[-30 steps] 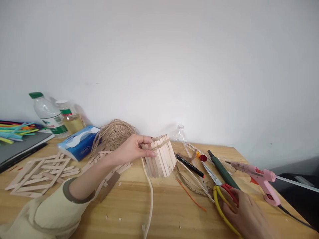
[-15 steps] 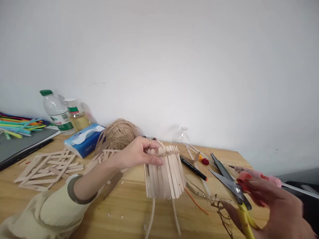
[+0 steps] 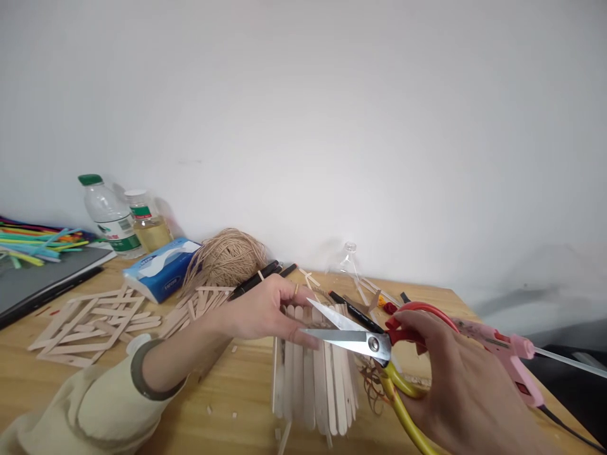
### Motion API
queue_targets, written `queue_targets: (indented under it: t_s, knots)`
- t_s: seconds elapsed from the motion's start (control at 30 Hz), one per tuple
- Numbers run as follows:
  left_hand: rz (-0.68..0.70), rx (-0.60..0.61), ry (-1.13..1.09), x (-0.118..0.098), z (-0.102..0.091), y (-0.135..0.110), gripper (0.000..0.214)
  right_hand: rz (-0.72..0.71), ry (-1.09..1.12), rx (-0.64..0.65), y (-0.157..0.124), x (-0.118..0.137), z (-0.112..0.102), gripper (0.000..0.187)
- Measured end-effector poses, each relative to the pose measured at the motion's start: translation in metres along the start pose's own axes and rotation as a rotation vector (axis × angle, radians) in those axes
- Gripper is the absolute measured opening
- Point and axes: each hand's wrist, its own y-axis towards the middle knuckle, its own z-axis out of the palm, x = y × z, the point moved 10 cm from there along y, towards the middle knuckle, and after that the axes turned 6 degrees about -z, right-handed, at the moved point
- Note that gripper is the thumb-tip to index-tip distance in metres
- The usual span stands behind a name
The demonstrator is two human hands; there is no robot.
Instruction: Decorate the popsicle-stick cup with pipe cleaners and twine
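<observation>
My left hand [image 3: 270, 313] grips the top edge of a curved row of popsicle sticks [image 3: 315, 385], thumb in front and fingers behind. The sticks stand side by side, upright, with two thin pale strips hanging below. In my right hand [image 3: 450, 373] is a pair of scissors [image 3: 360, 341], with one red and one yellow handle. Its blades are parted and point left, their tips by my left thumb and forefinger at the top of the sticks. Whether anything lies between the blades I cannot tell.
Loose popsicle sticks [image 3: 90, 322], a tissue pack [image 3: 161, 268] and a twine ball [image 3: 232, 256] lie left. Two bottles stand against the wall. A black marker [image 3: 355, 313] and a cut clear bottle top [image 3: 349, 259] are behind the sticks; a pink glue gun [image 3: 509, 351] is right.
My right hand has brought the scissors left from the right side, up to the stick row's top edge. The stick row has dropped lower and tilted. The glue gun shows more fully.
</observation>
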Motion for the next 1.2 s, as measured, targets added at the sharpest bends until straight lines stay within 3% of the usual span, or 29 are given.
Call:
queue_targets:
  t_s: [0.33, 0.5, 0.63, 0.77, 0.87, 0.97, 1.07, 1.2]
  knots:
    - [-0.056, 0.008, 0.033, 0.004, 0.003, 0.001, 0.030, 0.002, 0.002, 0.069, 0.004, -0.002, 0.004, 0.044]
    - [-0.064, 0.033, 0.073, 0.008, 0.000, 0.000, 0.024, 0.093, 0.123, 0.056, -0.005, -0.002, 0.015, 0.045]
    - [-0.151, -0.076, 0.290, 0.021, -0.031, 0.000, 0.025, 0.368, 0.234, 0.107, -0.028, -0.018, 0.038, 0.043]
    - [-0.274, -0.319, 0.415, 0.036, -0.080, -0.004, 0.036, 0.631, 0.324, 0.296, -0.065, -0.029, 0.083, 0.041]
    - [-0.326, -0.364, 0.444, 0.043, -0.092, -0.004, 0.046, 0.665, 0.279, 0.376, -0.081, -0.028, 0.107, 0.039]
    - [-0.329, -0.354, 0.392, 0.044, -0.084, -0.003, 0.043, 0.595, 0.255, 0.400, -0.078, -0.021, 0.118, 0.036]
    - [-0.315, -0.402, 0.335, 0.037, -0.075, -0.005, 0.035, 0.505, 0.245, 0.366, -0.066, -0.014, 0.107, 0.030]
    - [-0.319, -0.464, 0.280, 0.030, -0.071, -0.008, 0.026, 0.383, 0.241, 0.268, -0.072, -0.015, 0.063, 0.015]
